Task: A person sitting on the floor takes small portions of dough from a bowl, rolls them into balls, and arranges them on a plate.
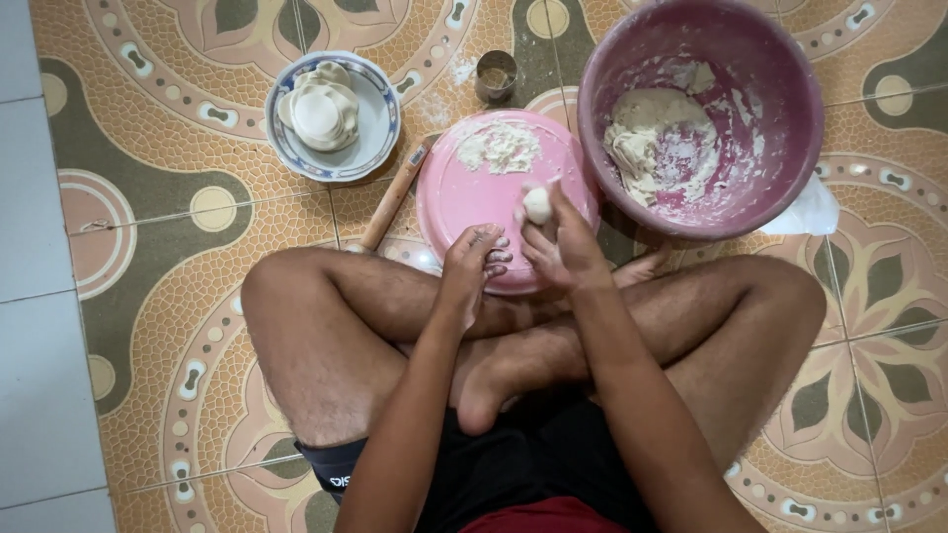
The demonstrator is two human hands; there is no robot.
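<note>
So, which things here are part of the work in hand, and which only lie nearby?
In use:
- right hand holding a small dough ball
- left hand at the edge of the pink round board
- flour heap on the board
- dough in the purple basin

Lying nearby:
- wooden rolling pin
- bowl of cut dough discs
- metal ring cutter

1. Pretty evenly lit, soft indoor light, nothing harsh or blown out.
2. Shadows are faint: a soft one under the legs and a darker patch inside the big bowl (780,168) on its near wall.
3. Slight sheen on the pink lid (464,197) and the floor tiles (158,237), no real glare.
4. Mostly sharp; fingers of the right hand (561,237) look a little smeared.
5. Mild wide-angle bending toward the edges.
</note>
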